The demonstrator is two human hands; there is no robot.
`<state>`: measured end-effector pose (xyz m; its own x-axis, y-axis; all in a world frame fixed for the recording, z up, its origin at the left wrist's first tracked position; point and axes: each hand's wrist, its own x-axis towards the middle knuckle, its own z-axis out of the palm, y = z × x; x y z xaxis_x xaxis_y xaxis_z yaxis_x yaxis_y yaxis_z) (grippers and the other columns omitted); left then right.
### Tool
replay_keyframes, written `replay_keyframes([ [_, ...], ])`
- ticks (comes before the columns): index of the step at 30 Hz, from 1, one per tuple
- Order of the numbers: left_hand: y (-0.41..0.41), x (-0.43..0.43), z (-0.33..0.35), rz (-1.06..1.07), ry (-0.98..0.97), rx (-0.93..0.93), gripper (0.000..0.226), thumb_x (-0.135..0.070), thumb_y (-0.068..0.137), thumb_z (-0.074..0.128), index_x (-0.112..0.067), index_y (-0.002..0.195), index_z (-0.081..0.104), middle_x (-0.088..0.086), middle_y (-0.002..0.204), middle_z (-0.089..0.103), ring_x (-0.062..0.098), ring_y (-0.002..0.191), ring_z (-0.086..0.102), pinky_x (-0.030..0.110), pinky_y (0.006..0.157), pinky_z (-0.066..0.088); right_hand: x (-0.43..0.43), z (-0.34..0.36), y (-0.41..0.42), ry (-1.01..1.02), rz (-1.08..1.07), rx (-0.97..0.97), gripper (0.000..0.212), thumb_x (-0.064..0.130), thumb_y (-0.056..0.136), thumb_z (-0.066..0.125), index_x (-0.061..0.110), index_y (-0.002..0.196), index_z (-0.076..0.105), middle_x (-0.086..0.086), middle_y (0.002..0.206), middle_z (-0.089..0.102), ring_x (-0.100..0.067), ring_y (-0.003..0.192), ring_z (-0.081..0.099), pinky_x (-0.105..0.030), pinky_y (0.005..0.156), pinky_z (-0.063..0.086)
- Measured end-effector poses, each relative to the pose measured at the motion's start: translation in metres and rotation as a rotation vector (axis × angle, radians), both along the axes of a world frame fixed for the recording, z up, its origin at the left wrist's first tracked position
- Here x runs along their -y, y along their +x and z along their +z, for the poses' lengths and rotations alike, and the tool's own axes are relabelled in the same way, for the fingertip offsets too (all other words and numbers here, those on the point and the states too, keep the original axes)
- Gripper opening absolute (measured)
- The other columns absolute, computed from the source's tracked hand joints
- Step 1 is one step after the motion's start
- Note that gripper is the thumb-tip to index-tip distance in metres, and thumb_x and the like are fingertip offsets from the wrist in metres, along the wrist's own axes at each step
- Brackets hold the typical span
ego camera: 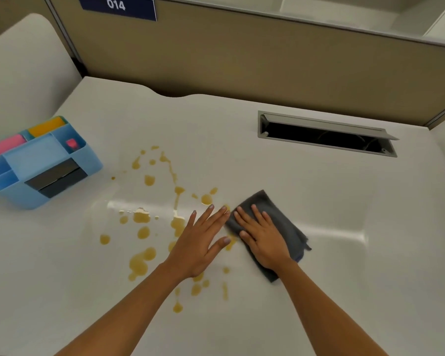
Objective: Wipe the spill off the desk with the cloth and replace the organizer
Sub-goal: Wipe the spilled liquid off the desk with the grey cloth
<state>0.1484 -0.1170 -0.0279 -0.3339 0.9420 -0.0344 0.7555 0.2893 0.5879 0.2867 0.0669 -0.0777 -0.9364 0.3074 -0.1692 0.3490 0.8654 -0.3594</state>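
A yellow-brown spill [149,224] lies in several drops and puddles across the middle of the white desk [332,196]. A folded dark grey cloth [285,222] rests on the desk at the spill's right edge. My right hand [262,237] lies flat on the cloth, fingers spread. My left hand [203,237] is flat and open over the spill, just left of the cloth, holding nothing. A light blue organizer [36,160] with pink and orange items and a dark drawer stands at the far left of the desk.
An open cable hatch [326,134] with a raised metal lid is cut into the desk at the back right. A beige partition [242,60] runs along the back edge, with a blue sign reading 014 [117,6]. A pale chair back [18,68] is at the left.
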Motion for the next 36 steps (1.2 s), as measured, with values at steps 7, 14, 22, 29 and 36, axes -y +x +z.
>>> replay_keyframes([
  [7,-0.013,0.001,0.000,0.052,-0.010,-0.010,0.064,-0.060,0.095,0.013,-0.032,0.153,0.008,-0.019,0.160,0.004,-0.001,0.146,-0.012,0.037,0.121,-0.005,0.065,-0.002,0.041,-0.060,0.321,0.021,0.049,0.050,0.105,0.015,0.045,0.152,0.004,0.028,0.159,0.001,-0.007,0.149,-0.013,-0.027,0.118,-0.016],
  [14,-0.033,0.032,-0.008,0.134,-0.054,-0.018,0.064,-0.063,0.095,0.013,-0.036,0.152,0.002,-0.022,0.159,0.001,-0.003,0.145,-0.014,0.039,0.121,-0.005,0.010,0.013,0.090,-0.113,0.464,0.120,0.047,0.047,0.106,0.022,0.048,0.151,0.012,0.034,0.157,0.009,-0.004,0.150,-0.002,-0.025,0.119,-0.010],
  [22,-0.044,0.051,-0.011,0.199,-0.070,-0.010,0.064,-0.064,0.094,0.010,-0.036,0.151,0.000,-0.022,0.159,-0.002,-0.003,0.144,-0.017,0.040,0.121,-0.006,-0.060,0.009,-0.015,-0.010,0.065,-0.033,0.047,0.048,0.104,0.021,0.043,0.150,0.018,0.027,0.157,0.016,-0.007,0.150,0.002,-0.021,0.120,-0.006],
  [29,-0.044,0.046,-0.009,0.205,-0.019,-0.006,0.063,-0.062,0.095,0.013,-0.035,0.152,0.003,-0.021,0.159,0.001,-0.003,0.144,-0.015,0.035,0.120,-0.009,-0.009,0.001,-0.079,-0.038,0.117,-0.055,0.048,0.041,0.106,0.026,0.043,0.151,0.013,0.030,0.158,0.006,-0.005,0.150,-0.007,-0.031,0.123,-0.003],
  [36,-0.046,0.054,-0.017,0.165,-0.036,-0.069,0.063,-0.062,0.097,0.010,-0.034,0.153,0.002,-0.021,0.160,-0.002,0.000,0.145,-0.015,0.033,0.119,-0.013,0.056,-0.003,-0.017,-0.112,0.411,-0.031,0.047,0.049,0.106,0.017,0.045,0.152,0.010,0.031,0.158,0.005,-0.006,0.150,-0.007,-0.026,0.119,-0.010],
])
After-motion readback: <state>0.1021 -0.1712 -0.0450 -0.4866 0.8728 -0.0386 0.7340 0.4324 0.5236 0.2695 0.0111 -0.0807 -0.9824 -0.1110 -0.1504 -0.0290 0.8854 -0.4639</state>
